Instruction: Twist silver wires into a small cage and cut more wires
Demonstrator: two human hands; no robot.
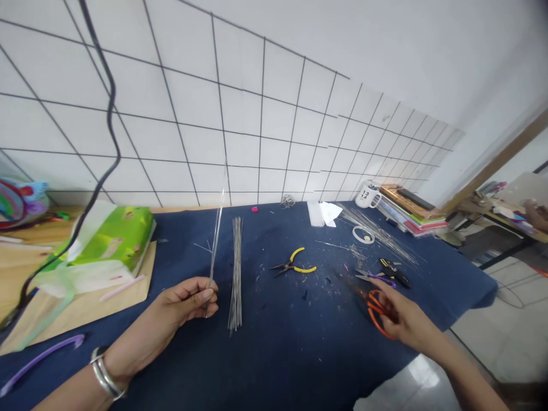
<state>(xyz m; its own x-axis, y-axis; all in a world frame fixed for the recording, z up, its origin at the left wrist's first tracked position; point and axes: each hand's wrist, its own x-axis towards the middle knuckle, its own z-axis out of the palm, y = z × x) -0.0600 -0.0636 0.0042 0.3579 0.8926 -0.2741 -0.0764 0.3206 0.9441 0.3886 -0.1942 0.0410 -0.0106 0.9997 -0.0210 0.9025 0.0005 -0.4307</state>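
Note:
My left hand (194,298) pinches several thin silver wires (216,234), which stand nearly upright from thumb and fingers. Just right of it, a straight bundle of grey wires (237,274) lies on the dark blue cloth (274,359). My right hand (400,317) is closed on the orange handles of a pair of scissors (377,313); their blades are smeared by motion. Beyond that hand lie purple-handled pliers (380,278) and a black-handled cutting tool (396,272). Between my hands, yellow-handled pliers (294,265) rest with their handles spread.
A green tissue pack (113,242) sits at the left near a black cable (112,114) and a purple strip (40,362). Farther back right are loose wires (381,234), a tape roll (363,234), a white mug (367,195) and stacked books (411,211). A tiled wall (240,103) stands behind.

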